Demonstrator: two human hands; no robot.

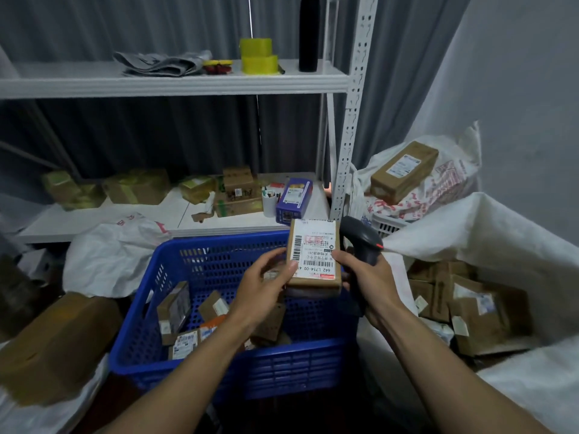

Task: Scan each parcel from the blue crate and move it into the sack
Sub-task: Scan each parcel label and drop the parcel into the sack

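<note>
Held label-up above the crate (238, 368) by the left hand (266, 286), the parcel (315, 255) is flanked at 3 o'clock by the scanner (360, 242), gripped in the right hand (369, 280), with the sack (488, 233) farther toward 3 o'clock.

Yellow tape rolls (257, 56) and black bottle (309, 34) on white shelf (175, 84)

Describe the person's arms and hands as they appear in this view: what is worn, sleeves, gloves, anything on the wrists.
Both arms are bare from the bottom edge of the picture up to the fingers: no sleeve shows on either forearm. The left hand and right hand wear no gloves. No watch, band or ring is visible on the wrists or fingers. Nails look short and unpainted, though the dim light limits detail.
</note>
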